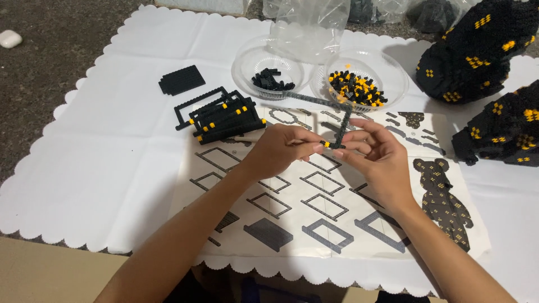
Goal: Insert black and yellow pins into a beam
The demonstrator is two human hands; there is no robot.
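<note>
My left hand [279, 150] and my right hand [375, 154] meet above a printed instruction sheet [331, 191]. Together they pinch a thin black frame of small building bricks [337, 115], an L-shaped strip with a yellow brick at its near end. The strip rises from my fingers toward the bowls. A stacked black and yellow brick assembly [222, 115] lies just left of my left hand.
Two clear bowls stand behind: one with black bricks [269, 78], one with black and yellow bricks [359, 87]. A flat black plate [181, 79] lies far left. Large black and yellow built pieces [477, 50] sit at right on the white scalloped cloth [101, 163]. A plastic bag [309, 22] lies behind.
</note>
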